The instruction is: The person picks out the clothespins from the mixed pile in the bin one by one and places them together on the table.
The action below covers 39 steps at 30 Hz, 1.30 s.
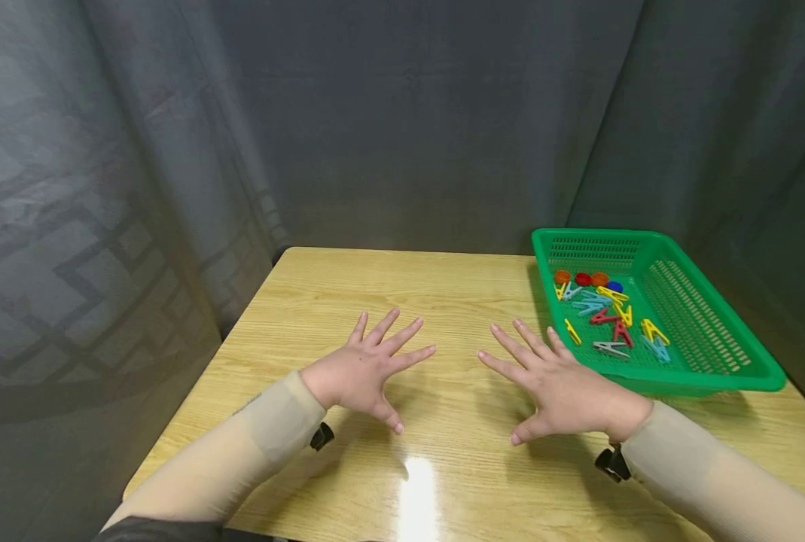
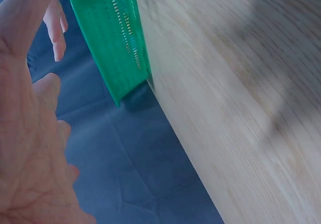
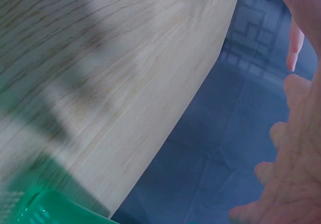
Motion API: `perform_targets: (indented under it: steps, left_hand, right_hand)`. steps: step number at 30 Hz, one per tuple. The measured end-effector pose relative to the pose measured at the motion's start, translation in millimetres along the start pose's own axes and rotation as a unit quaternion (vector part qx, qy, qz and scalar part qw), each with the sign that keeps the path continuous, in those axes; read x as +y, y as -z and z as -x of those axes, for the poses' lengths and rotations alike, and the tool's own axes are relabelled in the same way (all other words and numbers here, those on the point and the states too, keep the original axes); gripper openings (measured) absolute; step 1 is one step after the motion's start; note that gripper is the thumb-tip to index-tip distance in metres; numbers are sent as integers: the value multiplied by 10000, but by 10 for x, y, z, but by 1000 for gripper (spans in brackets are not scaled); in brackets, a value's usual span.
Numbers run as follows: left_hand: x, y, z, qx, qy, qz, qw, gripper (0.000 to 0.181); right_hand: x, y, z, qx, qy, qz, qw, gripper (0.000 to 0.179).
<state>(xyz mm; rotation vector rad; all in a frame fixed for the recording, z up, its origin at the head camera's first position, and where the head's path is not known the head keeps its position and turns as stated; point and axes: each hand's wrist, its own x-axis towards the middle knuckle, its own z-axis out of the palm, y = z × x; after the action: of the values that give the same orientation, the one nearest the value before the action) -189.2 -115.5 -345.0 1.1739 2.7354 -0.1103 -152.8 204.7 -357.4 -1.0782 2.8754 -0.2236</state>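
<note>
Both hands hover over the wooden table with fingers spread and nothing held. The left hand (image 1: 364, 374) is left of the table's middle, palm down, its thumb toward the near edge. On the other side the right hand (image 1: 562, 391) is stretched out just in front of the near left corner of a green plastic basket (image 1: 700, 382). Inside the basket lie several clothespins in yellow, blue, red and grey, such as a grey clothespin (image 1: 610, 348) and a red clothespin (image 1: 622, 333). Small round caps, among them a red cap (image 1: 583, 279) and a blue cap (image 1: 614, 287), sit toward its back left.
The light wooden table (image 1: 402, 282) reaches back to a dark grey curtain (image 1: 409, 128), which also hangs along the left and right sides. The basket occupies the table's right side. A bright light reflection shows near the front edge.
</note>
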Motion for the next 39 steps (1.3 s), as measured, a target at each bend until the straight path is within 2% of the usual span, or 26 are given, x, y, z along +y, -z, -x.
perform_targets:
  steps: [8, 14, 17, 21, 28, 33, 39]
  left_hand:
    - [-3, 20, 7, 13, -14, 78, 10000, 119]
    - [40, 25, -24, 184, -285, -48, 9994, 118]
    - [82, 12, -65, 350, -432, -121, 9984, 114]
    - [157, 0, -135, 625, -528, 10, 9966, 105]
    - [287, -31, -345, 1173, -488, 580, 9902, 80]
    - [425, -6, -559, 1208, -536, 752, 9884, 75]
    - [607, -1, -835, 1157, -582, 754, 9887, 74]
  right_hand:
    - [-8, 11, -14, 29, 62, 119, 9999, 111]
    - [17, 34, 40, 140, 119, 138, 9997, 107]
    - [60, 38, 96, 314, 108, 128, 9994, 102]
    - [149, 38, 183, 803, 129, 184, 9965, 91]
    - [345, 57, 395, 1591, -96, 260, 9869, 75]
    - [503, 84, 565, 1990, -273, 189, 9794, 71]
    - [733, 108, 760, 2181, -613, 15, 9740, 76]
